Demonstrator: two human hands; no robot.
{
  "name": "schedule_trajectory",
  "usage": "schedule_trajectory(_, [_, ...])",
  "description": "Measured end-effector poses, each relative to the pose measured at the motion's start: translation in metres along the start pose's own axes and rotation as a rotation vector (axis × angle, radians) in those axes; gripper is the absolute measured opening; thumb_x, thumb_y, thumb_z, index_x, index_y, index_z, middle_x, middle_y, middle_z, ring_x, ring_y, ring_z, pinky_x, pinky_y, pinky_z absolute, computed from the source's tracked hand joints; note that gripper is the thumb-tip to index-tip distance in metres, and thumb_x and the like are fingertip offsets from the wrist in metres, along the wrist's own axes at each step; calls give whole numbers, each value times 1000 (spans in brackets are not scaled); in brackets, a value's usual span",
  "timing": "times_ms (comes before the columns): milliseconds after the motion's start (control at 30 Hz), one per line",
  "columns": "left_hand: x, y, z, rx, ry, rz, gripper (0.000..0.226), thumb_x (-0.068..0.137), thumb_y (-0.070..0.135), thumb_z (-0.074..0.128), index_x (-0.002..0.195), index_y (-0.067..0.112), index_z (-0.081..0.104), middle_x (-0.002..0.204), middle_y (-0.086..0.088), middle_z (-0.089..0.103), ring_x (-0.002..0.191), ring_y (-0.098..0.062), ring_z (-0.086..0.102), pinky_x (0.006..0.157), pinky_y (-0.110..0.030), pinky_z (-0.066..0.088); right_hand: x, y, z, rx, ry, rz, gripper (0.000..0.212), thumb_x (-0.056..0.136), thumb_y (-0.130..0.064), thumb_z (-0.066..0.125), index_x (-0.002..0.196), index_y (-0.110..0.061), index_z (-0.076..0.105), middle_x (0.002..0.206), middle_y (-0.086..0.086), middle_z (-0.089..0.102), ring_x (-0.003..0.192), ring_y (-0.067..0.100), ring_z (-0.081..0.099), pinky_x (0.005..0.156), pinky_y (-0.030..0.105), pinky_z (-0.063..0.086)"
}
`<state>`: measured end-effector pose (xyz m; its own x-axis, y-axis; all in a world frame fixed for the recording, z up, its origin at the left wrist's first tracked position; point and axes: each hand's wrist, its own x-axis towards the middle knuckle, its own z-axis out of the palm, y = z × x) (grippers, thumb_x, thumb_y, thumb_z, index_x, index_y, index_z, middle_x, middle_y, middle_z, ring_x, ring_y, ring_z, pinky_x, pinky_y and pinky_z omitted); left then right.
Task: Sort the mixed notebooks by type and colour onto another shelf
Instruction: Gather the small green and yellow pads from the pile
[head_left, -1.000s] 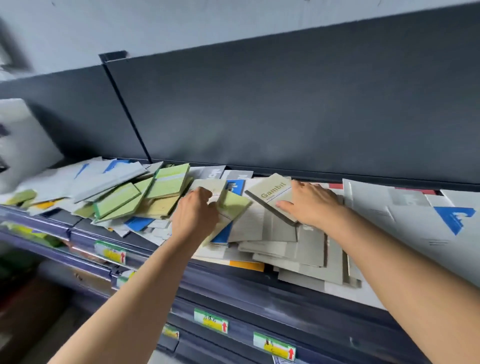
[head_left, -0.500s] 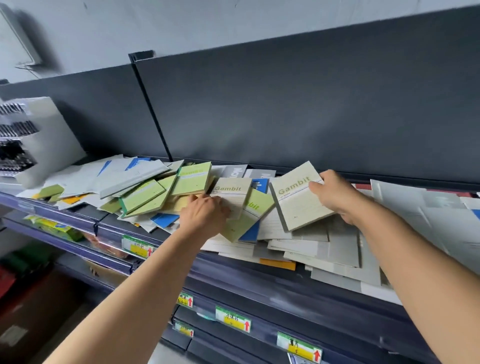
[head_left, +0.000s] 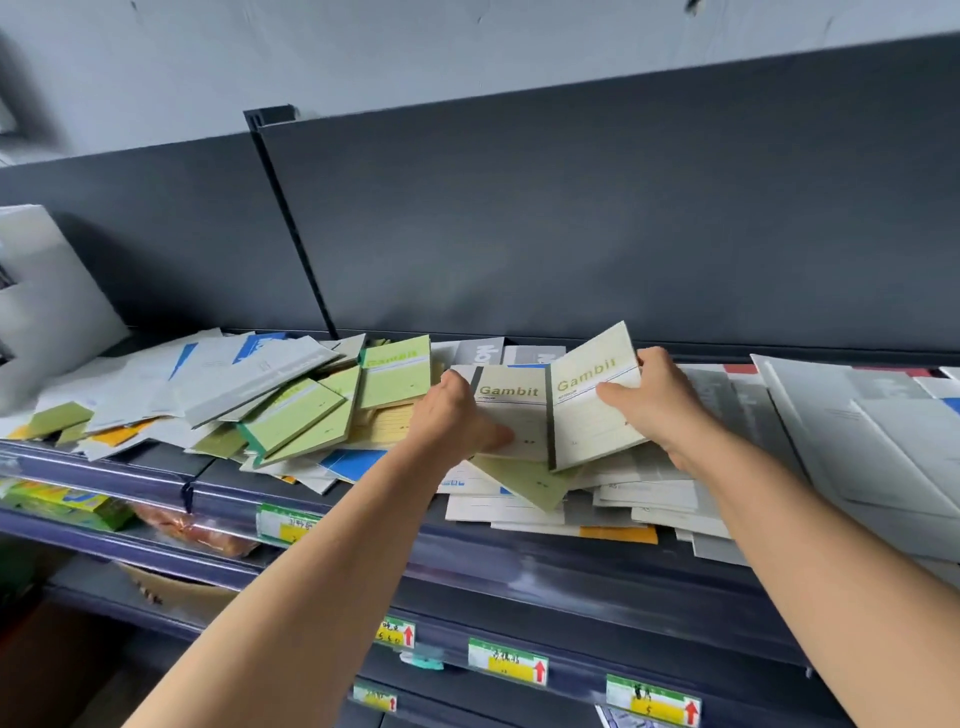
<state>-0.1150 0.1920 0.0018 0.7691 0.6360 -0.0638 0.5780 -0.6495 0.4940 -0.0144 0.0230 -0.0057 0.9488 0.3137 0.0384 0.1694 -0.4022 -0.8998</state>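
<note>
My left hand (head_left: 457, 415) was curled round the near left edge of the low Gambit notebook (head_left: 511, 410), thumb laid on its cream cover, and that book lay on the heap in the middle of the shelf (head_left: 519, 556). My right hand (head_left: 654, 400) grasped the tilted Gambit notebook (head_left: 592, 415) by its right edge, thumb across the cover and fingers behind it. This one, cream too, was canted up so that its far corner stood clear of the pile. The two sat side by side, the tilted one's dark spine against the low one's right edge (touching or overlapping, I could not tell which).

To the left of my hands lay the green notebooks (head_left: 395, 374), slewed across one another, with white and blue notebooks (head_left: 249, 374) further left. On my right, pale grey booklets (head_left: 857, 415) were spread flat. Behind everything rose the dark back panel (head_left: 571, 234), and green and yellow price labels (head_left: 506, 660) ran along the rails lower down
</note>
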Motion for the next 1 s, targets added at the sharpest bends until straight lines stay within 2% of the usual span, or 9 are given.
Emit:
schedule_trajectory(133, [9, -6, -2, -56, -59, 8, 58, 73, 26, 79, 116, 3, 47, 112, -12, 58, 101, -30, 57, 83, -35, 50, -2, -10, 7, 240, -22, 6, 15, 91, -14, 61, 104, -15, 57, 109, 1, 66, 92, 19, 62, 69, 28, 48])
schedule_trajectory(233, [17, -10, -5, -113, -5, -10, 32, 89, 13, 56, 118, 0, 49, 110, -14, 57, 88, -27, 51, 69, -32, 43, -3, -8, 23, 39, -38, 67, 27, 87, -19, 62, 112, -10, 55, 110, 4, 66, 92, 22, 61, 67, 28, 47])
schedule_trajectory(300, [22, -12, -8, -232, 2, -14, 23, 94, 13, 47, 109, -2, 54, 93, -12, 55, 79, -26, 48, 58, -29, 37, -9, -8, 35, -109, -75, 101, 35, 85, -20, 63, 115, -8, 50, 109, 6, 64, 90, 22, 59, 65, 28, 45])
schedule_trajectory(433, [18, -12, -12, -416, -69, 5, 30, 90, 21, 59, 67, 11, 43, 63, -1, 42, 56, -17, 41, 50, -25, 31, -19, -17, 51, -239, -97, 109, 52, 80, -25, 73, 119, -7, 42, 118, 8, 58, 106, 27, 55, 77, 33, 46])
schedule_trajectory(567, [11, -14, -13, -676, -180, 14, 18, 80, 1, 71, 72, 11, 59, 67, -1, 58, 60, -17, 57, 43, -20, 46, -24, -24, 57, -180, -99, 143, 53, 76, -20, 79, 116, -8, 45, 113, 7, 60, 97, 23, 54, 60, 28, 39])
schedule_trajectory(700, [13, -15, -11, -755, -198, 49, 6, 86, 2, 66, 92, 3, 66, 84, -7, 68, 72, -20, 65, 60, -26, 55, -22, -18, 57, -45, -50, 168, 51, 72, -22, 81, 112, -11, 52, 108, 3, 63, 95, 21, 58, 70, 31, 47])
schedule_trajectory(767, [13, -11, -10, -799, -162, 66, 7, 91, 8, 59, 90, 4, 64, 94, -12, 70, 83, -26, 66, 74, -36, 56, -23, -19, 54, 36, -30, 150, 55, 81, -23, 74, 127, -11, 46, 112, -1, 59, 98, 19, 54, 81, 31, 45])
schedule_trajectory(867, [15, -1, -7, -847, -97, 93, 17, 93, 13, 51, 79, 9, 60, 91, -14, 69, 79, -27, 64, 73, -40, 54, -23, -24, 48, 51, -30, 119, 54, 89, -25, 66, 136, -13, 42, 121, 2, 60, 105, 19, 53, 86, 33, 43])
schedule_trajectory(1000, [18, 15, -6, -894, -39, 136, 27, 87, 23, 55, 94, -3, 60, 89, -18, 68, 74, -26, 61, 68, -40, 52, -18, -26, 32, 140, -85, 174, 37, 88, -33, 67, 120, -18, 56, 113, 3, 66, 101, 20, 60, 68, 30, 48])
